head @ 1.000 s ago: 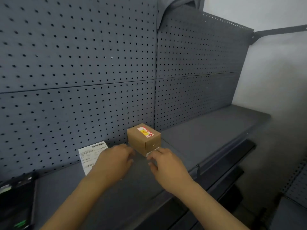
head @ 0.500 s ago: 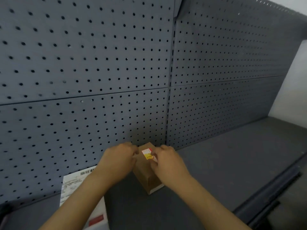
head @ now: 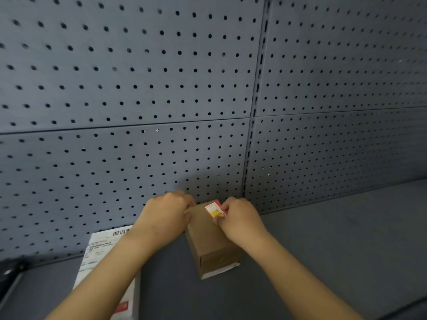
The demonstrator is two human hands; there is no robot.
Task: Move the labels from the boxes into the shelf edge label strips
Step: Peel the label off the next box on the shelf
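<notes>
A small brown box (head: 212, 241) sits on the grey shelf (head: 335, 239), its far end close to the pegboard (head: 138, 88). On the top of the box at the far end is a white, yellow and red label (head: 215, 210). The right hand (head: 240, 218) pinches the right edge of the label with curled fingers. The left hand (head: 166, 213) grips the left side of the box at its far end, fingers curled. Left of the box, partly under the left forearm, lies a white packet (head: 101, 255) with a barcode and a red mark
</notes>
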